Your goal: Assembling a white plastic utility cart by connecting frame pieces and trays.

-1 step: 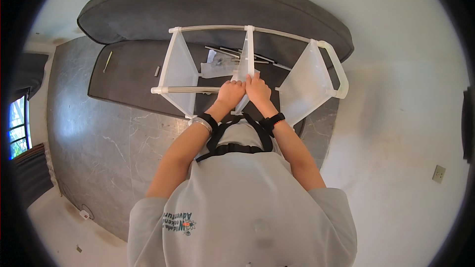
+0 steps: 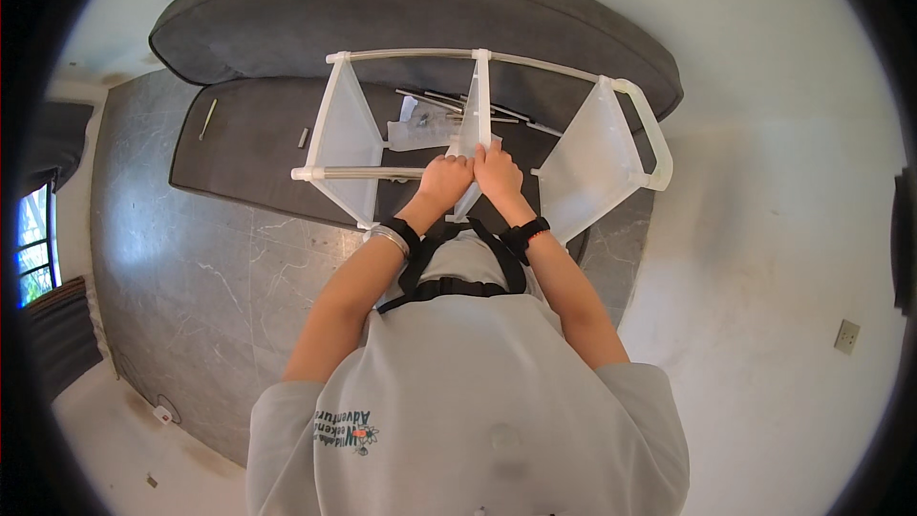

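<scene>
A shelf rack lies on its side across the sofa, made of white plastic shelves and metal tubes. My left hand (image 2: 446,182) is closed round the right end of the near metal tube (image 2: 363,173), where it meets the middle shelf. Right beside it, my right hand (image 2: 499,173) is closed on the near corner of the middle shelf (image 2: 482,100). The joint between them is hidden by my fingers. The left shelf (image 2: 346,143) stands at the tube's other end. At the right is an end shelf (image 2: 587,158) with a curved white handle (image 2: 653,139). No near tube shows between the middle and right shelves.
On the dark grey sofa (image 2: 248,134), behind the rack, lie several loose metal tubes (image 2: 501,116) and a clear plastic bag (image 2: 417,135). A thin pale tool (image 2: 207,119) and a short grey piece (image 2: 304,138) are farther left. A white wall (image 2: 764,229) rises at right.
</scene>
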Available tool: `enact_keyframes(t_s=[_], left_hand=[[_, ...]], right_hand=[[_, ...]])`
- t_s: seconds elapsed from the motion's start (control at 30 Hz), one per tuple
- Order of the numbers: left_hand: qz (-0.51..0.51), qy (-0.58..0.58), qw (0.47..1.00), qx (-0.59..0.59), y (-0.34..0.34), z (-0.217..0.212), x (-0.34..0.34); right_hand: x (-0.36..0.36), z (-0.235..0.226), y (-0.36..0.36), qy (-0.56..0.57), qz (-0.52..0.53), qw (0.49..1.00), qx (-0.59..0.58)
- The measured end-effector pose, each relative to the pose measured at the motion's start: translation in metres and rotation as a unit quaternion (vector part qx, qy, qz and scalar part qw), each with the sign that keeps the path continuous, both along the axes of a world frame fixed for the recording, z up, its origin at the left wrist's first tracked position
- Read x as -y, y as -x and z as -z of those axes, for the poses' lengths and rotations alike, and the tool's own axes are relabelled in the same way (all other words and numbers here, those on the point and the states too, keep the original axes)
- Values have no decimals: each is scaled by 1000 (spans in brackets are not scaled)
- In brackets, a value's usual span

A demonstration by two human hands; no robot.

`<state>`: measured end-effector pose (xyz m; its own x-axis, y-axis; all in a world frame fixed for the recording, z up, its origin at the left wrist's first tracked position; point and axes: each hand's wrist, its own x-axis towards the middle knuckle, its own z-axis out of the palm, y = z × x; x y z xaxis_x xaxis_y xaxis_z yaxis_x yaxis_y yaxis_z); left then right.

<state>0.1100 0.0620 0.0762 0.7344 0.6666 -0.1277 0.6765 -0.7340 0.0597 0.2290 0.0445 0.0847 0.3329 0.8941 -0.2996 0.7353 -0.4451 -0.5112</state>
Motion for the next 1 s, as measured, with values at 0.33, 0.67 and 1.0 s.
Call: enact_keyframes(t_s=[0.33,0.67,1.0], left_hand=[[-62,-255,963,54,-11,0,14],[-54,-172,981,75,-11,11,-9],[-40,-75,993,86,-8,12,-18]], right_hand=[[-28,-3,-9,-15,24,1000,-2],[-19,0,3,-56,111,992,13],[-18,16,3,-116,114,986,35]])
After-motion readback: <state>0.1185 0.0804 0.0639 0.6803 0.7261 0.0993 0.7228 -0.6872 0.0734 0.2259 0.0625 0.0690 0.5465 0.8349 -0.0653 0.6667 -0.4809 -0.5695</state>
